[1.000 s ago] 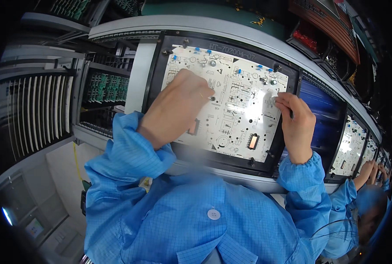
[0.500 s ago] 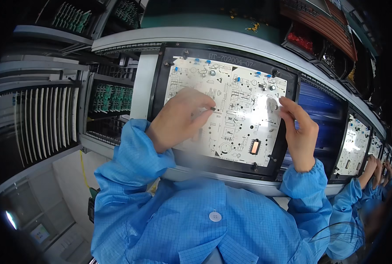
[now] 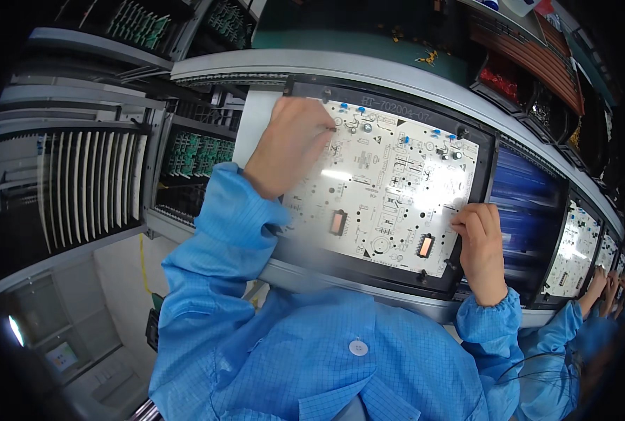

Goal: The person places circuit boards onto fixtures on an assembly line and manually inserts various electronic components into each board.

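Note:
A white circuit board [image 3: 368, 179] with printed markings lies in a black frame [image 3: 312, 247] before me. My left hand [image 3: 291, 147] is over its upper left part, slightly blurred, thumb and forefinger pinched on a small dark electronic component [image 3: 333, 129]. At the board's right edge, my right hand [image 3: 482, 245] has its fingers closed together just above the surface. What they hold, if anything, is too small to make out. Two black-rimmed parts with copper-coloured tops, one on the left [image 3: 338, 222] and one on the right [image 3: 425, 245], sit along the near side. Small blue components [image 3: 436, 132] stand along the far side.
Metal rails [image 3: 312, 64] border the line. Dark bins [image 3: 498, 81] of small parts stand at the far right. Racks of white boards [image 3: 91, 189] and green boards [image 3: 196, 156] are on the left. Further right, other workers' hands [image 3: 596, 282] are over another white board [image 3: 572, 245].
My left hand has moved to the board's far left part with the dark component. My right hand has come lower along the right edge, its fingers closing. The view has shifted slightly.

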A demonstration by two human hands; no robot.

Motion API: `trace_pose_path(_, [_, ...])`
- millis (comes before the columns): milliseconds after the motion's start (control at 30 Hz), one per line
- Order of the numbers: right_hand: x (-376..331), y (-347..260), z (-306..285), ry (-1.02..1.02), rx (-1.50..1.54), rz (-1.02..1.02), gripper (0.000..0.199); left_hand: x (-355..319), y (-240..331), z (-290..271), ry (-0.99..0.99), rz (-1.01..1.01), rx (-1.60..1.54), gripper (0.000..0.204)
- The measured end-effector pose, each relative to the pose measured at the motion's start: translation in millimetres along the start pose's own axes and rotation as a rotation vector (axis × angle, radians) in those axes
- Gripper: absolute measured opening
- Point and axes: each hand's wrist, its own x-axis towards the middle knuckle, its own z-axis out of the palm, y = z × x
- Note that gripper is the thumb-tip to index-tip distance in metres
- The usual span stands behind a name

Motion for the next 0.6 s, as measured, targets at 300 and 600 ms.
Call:
trace_pose_path(300, [-5, 0, 0, 0.057, 0.114, 0.088, 0.023, 12, -4, 13, 0.002, 0.014, 0.009, 0.017])
trace_pose_path(600, [-9, 4, 6, 0.093, 0.135, 0.146, 0.021, 16, -6, 17, -0.009, 0.016, 0.022, 0.016])
